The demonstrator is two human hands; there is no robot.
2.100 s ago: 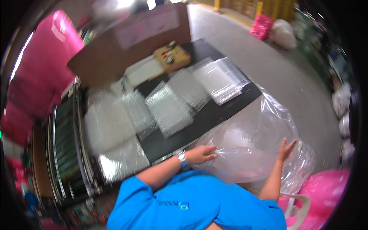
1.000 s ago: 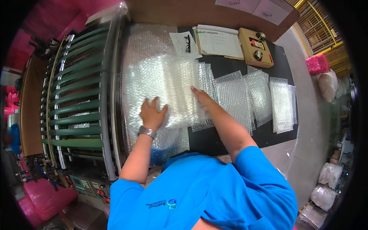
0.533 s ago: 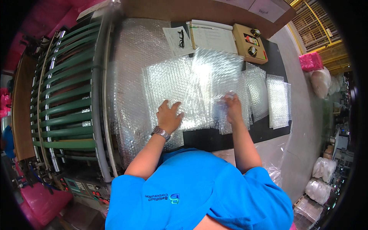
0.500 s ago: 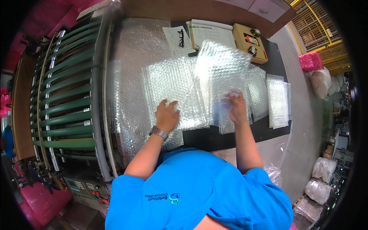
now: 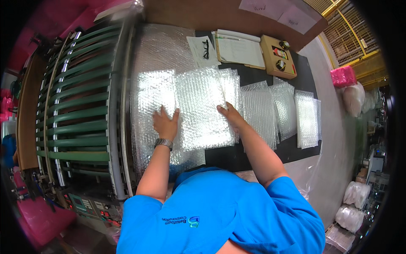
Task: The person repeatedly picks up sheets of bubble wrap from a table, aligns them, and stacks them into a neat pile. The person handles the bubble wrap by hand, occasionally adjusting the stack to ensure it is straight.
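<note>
Fingers (image 5: 163, 113) of the left hand (image 5: 165, 124) lie spread flat on the bubble-wrap sheet (image 5: 202, 108), gripping nothing; the right hand (image 5: 230, 116) presses open-palmed on the sheet's right edge. That sheet rests on the black worktop (image 5: 220, 154), beside the green roller machine (image 5: 80, 110).

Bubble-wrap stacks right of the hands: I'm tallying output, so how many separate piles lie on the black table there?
3: one pile just beyond the right hand, a second overlapping its far edge, a third nearest the table's right end. Sheets underneath may be hidden.
</note>
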